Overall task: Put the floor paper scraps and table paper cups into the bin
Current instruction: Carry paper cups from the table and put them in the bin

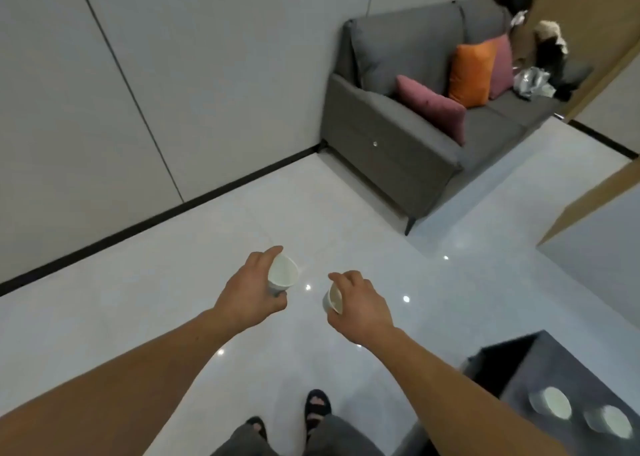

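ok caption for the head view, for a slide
Left hand holds one paper cup, right hand a second cup; two more cups sit on the dark table.

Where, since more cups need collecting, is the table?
Head view, lower right corner: the dark table sits just right of the right arm, with two cups standing on it.

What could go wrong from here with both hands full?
1. The left hand grips the left cup, the right hand the right cup, both tilted; any dregs could drip on the glossy floor.
2. Two table cups sit on the dark table, easy to forget.
3. No bin in view.
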